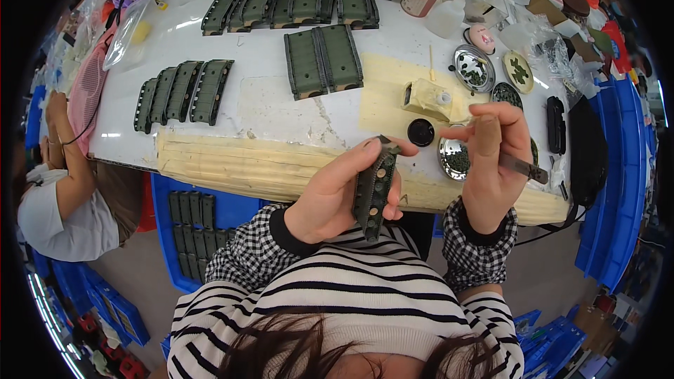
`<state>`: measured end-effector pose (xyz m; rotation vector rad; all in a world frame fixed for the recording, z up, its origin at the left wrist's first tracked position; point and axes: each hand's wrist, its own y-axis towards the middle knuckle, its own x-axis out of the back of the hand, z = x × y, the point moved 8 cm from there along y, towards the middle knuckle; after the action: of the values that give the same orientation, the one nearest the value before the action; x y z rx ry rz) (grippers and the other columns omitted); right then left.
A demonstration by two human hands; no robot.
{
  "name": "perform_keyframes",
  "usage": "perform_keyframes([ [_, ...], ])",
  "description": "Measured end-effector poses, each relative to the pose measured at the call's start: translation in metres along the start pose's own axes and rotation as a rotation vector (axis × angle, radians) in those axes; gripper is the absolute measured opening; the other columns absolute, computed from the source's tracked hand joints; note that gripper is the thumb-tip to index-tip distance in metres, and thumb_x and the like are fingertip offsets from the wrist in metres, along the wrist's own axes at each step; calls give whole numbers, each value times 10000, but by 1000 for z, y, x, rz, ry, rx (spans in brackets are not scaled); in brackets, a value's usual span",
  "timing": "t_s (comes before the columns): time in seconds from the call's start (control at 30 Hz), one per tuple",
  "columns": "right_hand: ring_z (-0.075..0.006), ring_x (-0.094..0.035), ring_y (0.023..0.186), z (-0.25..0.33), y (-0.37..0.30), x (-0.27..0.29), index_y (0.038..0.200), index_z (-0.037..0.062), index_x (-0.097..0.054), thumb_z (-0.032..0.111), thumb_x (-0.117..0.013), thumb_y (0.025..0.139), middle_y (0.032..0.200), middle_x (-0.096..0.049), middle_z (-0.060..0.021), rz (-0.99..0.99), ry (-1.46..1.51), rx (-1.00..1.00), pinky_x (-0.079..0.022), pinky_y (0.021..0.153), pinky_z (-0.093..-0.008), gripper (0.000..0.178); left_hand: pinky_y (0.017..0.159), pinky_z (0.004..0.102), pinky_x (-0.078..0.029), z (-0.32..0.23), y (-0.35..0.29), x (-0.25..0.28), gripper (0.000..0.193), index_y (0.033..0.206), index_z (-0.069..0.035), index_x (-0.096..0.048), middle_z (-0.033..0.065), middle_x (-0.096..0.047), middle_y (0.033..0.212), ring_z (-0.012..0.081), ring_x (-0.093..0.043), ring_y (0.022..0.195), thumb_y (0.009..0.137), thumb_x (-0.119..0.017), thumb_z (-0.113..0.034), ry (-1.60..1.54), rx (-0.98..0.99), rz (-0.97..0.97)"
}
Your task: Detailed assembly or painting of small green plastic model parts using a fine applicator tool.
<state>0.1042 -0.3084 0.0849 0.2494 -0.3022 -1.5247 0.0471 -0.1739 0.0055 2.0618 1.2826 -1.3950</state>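
My left hand (333, 186) holds a long dark green plastic part (373, 193) upright over the table's front edge. Its side carries several tan and green round spots. Raised to the right of it, my right hand (488, 168) is closed on a flat metal tool (525, 168), whose end sticks out past the palm; its other end is hard to make out. Beneath and beside that hand sits a round metal dish (446, 163) of small dark green pieces. A black round cap (421, 133) and a small block wrapped in yellow tape (430, 98) lie between the hands, farther back.
Ribbed green parts stand in groups at the back (305, 1), middle (324, 62) and left (184, 91). Another metal dish (474, 69) and a yellow dish (518, 71) hold small pieces. A blue bin (168, 238) holds more parts. Another person (67, 203) sits at left.
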Motion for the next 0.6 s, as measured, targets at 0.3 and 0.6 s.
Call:
perform_keyframes([
  [0.3,-182,-571,628,-10,21,-6,925,5,-627,-21,-676,820,817,-573,-85,53,-813,344,-444,520,-280,119,901,333,-469,-42,-19,-1,558,1501,-47,-220,113,-570,1104,184,-568,998,1007,-423,-212,688,-336,-129],
  [0.6,-68,-544,758,22,-9,-17,1030,-17,-542,42,-557,952,946,-573,-60,181,-99,156,-442,693,-188,99,760,257,-410,-54,-23,-20,540,1357,-39,-511,66,-519,914,159,-497,832,848,-668,-130,1390,-498,-150],
])
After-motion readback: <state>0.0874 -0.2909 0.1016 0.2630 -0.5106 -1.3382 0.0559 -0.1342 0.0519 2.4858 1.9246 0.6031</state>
